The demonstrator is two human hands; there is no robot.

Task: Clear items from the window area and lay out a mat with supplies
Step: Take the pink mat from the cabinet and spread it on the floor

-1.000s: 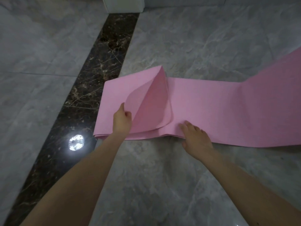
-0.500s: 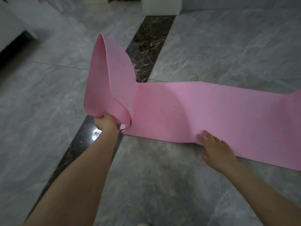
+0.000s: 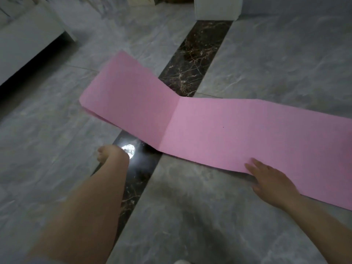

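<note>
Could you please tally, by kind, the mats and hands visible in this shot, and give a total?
Pink mat: 1, partly unfolded on the floor, its left panel raised.
Hands: 2, the left hand off the mat and blurred, the right hand resting flat on the mat's near edge.
Total: 3

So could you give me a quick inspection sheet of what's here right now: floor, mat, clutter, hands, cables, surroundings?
Surface: grey marble floor with a dark veined strip.
Job's things: pink mat, partly unfolded; left panel raised off the floor at a crease, another layer under its edge.
Clutter: nothing seen.
Hands: right hand flat on the mat's near edge; left hand off the mat, blurred, fingers unclear.
Cables: nothing seen.
Surroundings: white furniture at left, white block at top, lamp reflection on the strip.
</note>
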